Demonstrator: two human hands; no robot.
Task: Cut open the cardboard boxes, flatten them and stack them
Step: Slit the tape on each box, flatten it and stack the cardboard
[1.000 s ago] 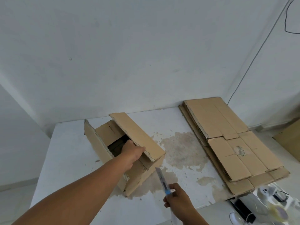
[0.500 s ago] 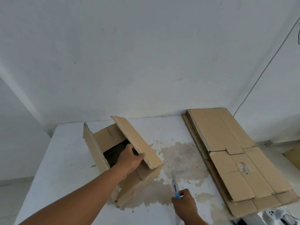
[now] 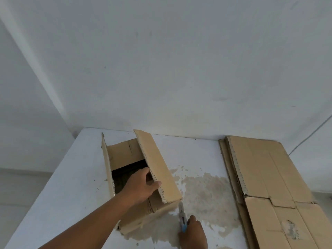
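Observation:
An open cardboard box (image 3: 158, 212) stands on the white table (image 3: 71, 186), its two long flaps raised. My left hand (image 3: 142, 187) reaches into the box's opening and grips the inner edge of the right flap (image 3: 158, 164). My right hand (image 3: 195, 232) holds a blue utility knife (image 3: 182, 217) at the bottom edge of the view. The knife's tip points up at the box's near right corner and looks to be touching it. A stack of flattened boxes (image 3: 265, 177) lies on the right side of the table.
White walls close off the table's back and left sides. A worn brown patch (image 3: 203, 193) marks the tabletop between the box and the stack. A thin cable (image 3: 310, 133) runs down the wall at right.
The view has tilted up and shifted left. My right hand has brought the knife from beside the box to its near right corner. My left hand still holds the right flap.

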